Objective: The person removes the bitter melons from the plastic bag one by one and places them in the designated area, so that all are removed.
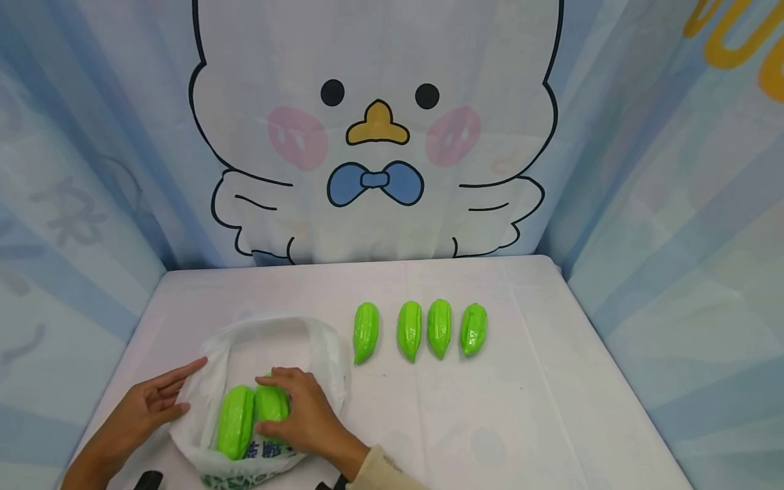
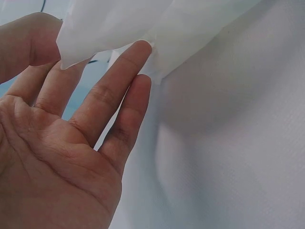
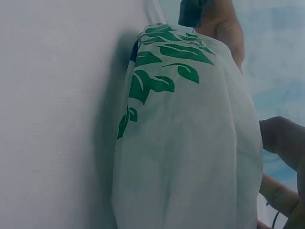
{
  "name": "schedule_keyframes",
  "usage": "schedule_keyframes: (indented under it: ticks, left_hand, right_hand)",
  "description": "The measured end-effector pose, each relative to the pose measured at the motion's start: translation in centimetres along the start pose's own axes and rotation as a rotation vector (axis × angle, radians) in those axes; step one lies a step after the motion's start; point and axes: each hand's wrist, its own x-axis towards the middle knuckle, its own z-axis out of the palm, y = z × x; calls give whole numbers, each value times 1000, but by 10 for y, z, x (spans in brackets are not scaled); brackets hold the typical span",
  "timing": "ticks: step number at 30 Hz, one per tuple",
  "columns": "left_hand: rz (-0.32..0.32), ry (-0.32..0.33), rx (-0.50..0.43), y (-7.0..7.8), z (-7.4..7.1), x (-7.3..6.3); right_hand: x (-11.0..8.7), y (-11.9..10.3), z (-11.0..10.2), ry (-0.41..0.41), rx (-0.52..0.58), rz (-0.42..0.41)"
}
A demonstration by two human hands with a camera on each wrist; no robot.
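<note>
A white plastic bag (image 1: 327,354) with green leaf print lies with its mouth spread wide on the table. Inside it, a glossy green ridged fruit (image 1: 235,422), like a star fruit, lies at the left. My right hand (image 1: 312,415) grips a second green ridged fruit (image 1: 272,403) in the bag, thumb and fingers at opposite ends. My left hand (image 1: 143,412) touches the bag's left side with fairly straight fingers, thumb and forefinger apart. In the left wrist view the bag's film (image 2: 119,24) covers some fingertips. The right wrist view shows the bag's printed side (image 3: 186,143); the held fruit is hidden there.
To the right of the bag, several more green ridged fruits (image 1: 410,331) lie in a row on the white table (image 1: 490,422). A printed curtain (image 1: 380,224) hangs behind the table, and blue cloth flanks both sides. Dark objects (image 1: 149,480) show at the near edge.
</note>
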Motion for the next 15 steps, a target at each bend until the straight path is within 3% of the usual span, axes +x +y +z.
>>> schedule_keyframes:
  ticks: [5,15]
  left_hand:
    - [-25,1,-7,-1,0,1]
    - [-3,-2,-5,-2,0,1]
  right_hand:
    - [1,1,-1,2,28,47]
    - [-1,0,-5,43,112,69]
